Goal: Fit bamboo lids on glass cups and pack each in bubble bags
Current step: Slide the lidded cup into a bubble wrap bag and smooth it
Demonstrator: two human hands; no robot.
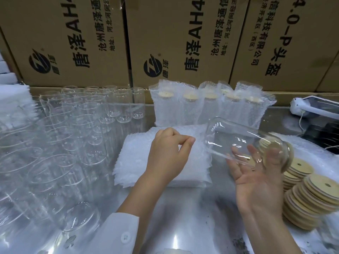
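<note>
Steel table (183, 226) — one cup (234, 136) on right hand (256, 182)

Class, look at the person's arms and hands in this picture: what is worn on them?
The left arm has a white sleeve with a white button at the cuff, which ends partway along the forearm. The right arm shows no sleeve in view. The left hand and right hand are bare: no gloves, rings or watch visible.
</note>
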